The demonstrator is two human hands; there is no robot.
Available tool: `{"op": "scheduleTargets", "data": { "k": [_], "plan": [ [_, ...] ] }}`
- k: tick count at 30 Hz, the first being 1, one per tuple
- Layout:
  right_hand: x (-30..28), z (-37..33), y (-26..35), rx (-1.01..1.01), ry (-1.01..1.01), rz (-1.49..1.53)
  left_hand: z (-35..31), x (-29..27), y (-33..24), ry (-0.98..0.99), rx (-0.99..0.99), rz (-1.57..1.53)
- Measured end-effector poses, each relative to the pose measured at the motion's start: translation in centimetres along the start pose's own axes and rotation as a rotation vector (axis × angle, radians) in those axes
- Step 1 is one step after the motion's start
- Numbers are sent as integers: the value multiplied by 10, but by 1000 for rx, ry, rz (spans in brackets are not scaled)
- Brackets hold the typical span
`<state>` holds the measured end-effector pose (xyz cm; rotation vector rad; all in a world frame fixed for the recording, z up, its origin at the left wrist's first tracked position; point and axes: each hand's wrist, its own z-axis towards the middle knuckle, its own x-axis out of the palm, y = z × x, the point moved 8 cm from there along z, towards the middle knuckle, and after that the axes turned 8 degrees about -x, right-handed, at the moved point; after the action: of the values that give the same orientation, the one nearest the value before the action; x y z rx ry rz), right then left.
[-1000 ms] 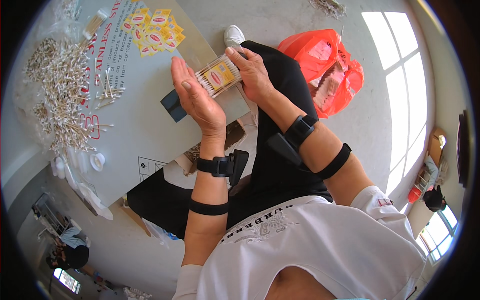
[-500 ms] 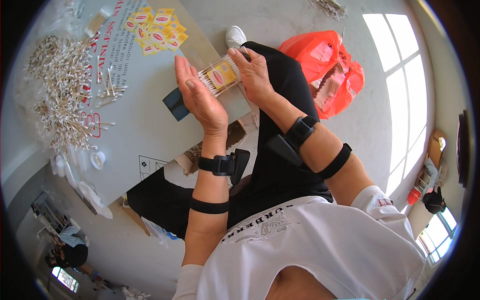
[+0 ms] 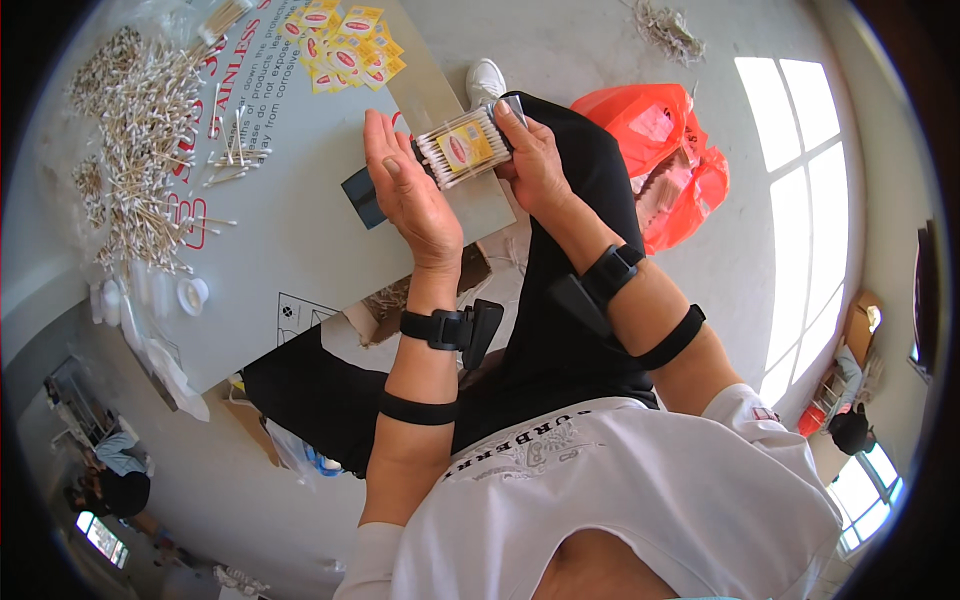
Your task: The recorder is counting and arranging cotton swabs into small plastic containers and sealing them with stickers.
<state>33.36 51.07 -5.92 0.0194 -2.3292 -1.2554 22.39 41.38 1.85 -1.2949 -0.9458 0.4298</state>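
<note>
Swab pack (image 3: 466,148), clear, yellow-labelled, is sitting gripped in the right hand (image 3: 538,170); left hand (image 3: 418,205) is lying unclenched beside it, table (image 3: 290,240) ending beneath, floor (image 3: 575,45) stretching beyond.

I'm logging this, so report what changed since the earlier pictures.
The view swung slightly; the swab pack, left hand and right hand sit farther right in the picture, the right thumb nearer the pack's right end. Nothing was grasped or released. Yellow cards, loose swabs and red bag look undisturbed.

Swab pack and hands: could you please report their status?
Right hand gripping swab pack at one end. Left hand open by the other, contact unclear. Loose swabs heaped farther left.
</note>
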Motion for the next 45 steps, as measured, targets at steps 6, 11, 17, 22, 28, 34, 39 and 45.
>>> {"op": "scheduleTargets", "data": {
  "k": [6, 11, 17, 22, 28, 34, 39, 45],
  "plan": [
    [-1, 0, -1, -24, -6, -52, -1, 1, 4, -16, -8, -51],
    [-5, 4, -4, -51, 0, -65, -2, 3, 9, -45, -24, -101],
    [-5, 2, 3, -88, 9, -92, 2, 0, 7, -19, -43, -121],
    [-37, 14, 29, -350, -42, -156, 3, -29, -19, -65, 13, -45],
    [27, -38, 89, -860, 39, -625, -4, -136, -51, -355, 79, 262],
    [186, -42, 26, -781, 610, -957, -6, -192, -70, -350, 200, 656],
    [272, -26, -3, -1164, 502, -1156, -4, -195, -71, -245, 124, 586],
    [250, -12, -20, -1048, 457, -1385, 5, -179, -95, -222, 245, 1019]
  ]
}}
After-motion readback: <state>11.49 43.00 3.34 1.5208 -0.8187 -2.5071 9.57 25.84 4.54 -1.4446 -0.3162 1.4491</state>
